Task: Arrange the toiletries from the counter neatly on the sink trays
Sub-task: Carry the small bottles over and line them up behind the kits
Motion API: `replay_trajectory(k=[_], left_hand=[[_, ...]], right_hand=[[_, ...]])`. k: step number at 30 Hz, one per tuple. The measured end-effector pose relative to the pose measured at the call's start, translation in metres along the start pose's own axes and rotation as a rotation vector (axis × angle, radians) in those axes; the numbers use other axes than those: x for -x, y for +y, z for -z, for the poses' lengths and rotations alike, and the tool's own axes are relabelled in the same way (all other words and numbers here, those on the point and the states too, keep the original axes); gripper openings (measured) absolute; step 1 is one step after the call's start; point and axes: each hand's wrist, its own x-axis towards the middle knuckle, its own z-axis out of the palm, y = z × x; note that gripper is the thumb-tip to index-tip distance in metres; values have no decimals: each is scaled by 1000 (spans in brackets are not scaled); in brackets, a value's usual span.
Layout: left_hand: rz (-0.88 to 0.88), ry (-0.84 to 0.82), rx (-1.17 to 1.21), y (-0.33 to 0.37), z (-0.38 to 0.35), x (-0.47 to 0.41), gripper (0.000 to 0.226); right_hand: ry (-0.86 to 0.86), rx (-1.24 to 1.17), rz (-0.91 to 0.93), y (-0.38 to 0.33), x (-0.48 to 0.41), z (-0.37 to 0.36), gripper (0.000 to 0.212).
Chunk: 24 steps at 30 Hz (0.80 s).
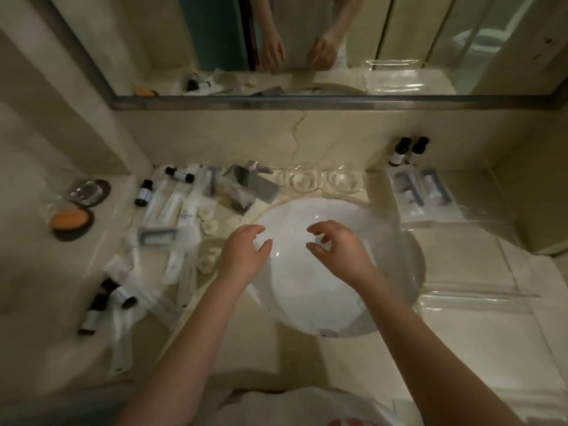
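Note:
Both my hands hover over the white sink basin (307, 284). My left hand (246, 253) is open with fingers spread at the basin's left rim. My right hand (338, 247) is open with curled fingers over the basin's middle, holding nothing. Scattered toiletries lie on the counter to the left: small dark bottles (144, 192), white tubes and sachets (167, 204), a grey box (156, 236), round white pads (209, 226). A clear tray (427, 216) at the right holds packaged items (421, 192). Two dark bottles (408, 150) stand upright behind it.
An orange soap (69, 219) sits on a dark dish at far left, with a glass dish (89, 192) behind it. Two clear glasses (322, 179) stand behind the basin. A second clear tray (473, 299) lies front right. The mirror (276, 41) spans the back wall.

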Motion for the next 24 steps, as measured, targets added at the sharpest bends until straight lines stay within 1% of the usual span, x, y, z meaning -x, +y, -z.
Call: replay_trajectory(k=[5,11,14,16,19,20,22,24], left_hand=[[180,38,-30,-75,35,29,32],[431,92,-99,-159,88,54,39],[528,143,-135,-198,111,64,24],[583,165,-180,-217,122,70,28],[627,157,-254,-236,132,76,41],[628,154,-251,-239,132,78,42],[633,127,-222,-247,128,80,38],[626,96,-190,-255,123,83,34]], right_hand=[[-217,40,120,-52,-12,-59,31],[-443,101,254,-114,-33,-127,33],[-529,113,302,-143,-43,-160,35],[-585,123,318,-162,-48,-183,37],[-676,181,371,-190,-53,-222,43],[-700,197,374,-197,-54,-233,46],[-723,210,348,-211,-54,-254,48],[-715,237,309,-222,-54,-275,46]])
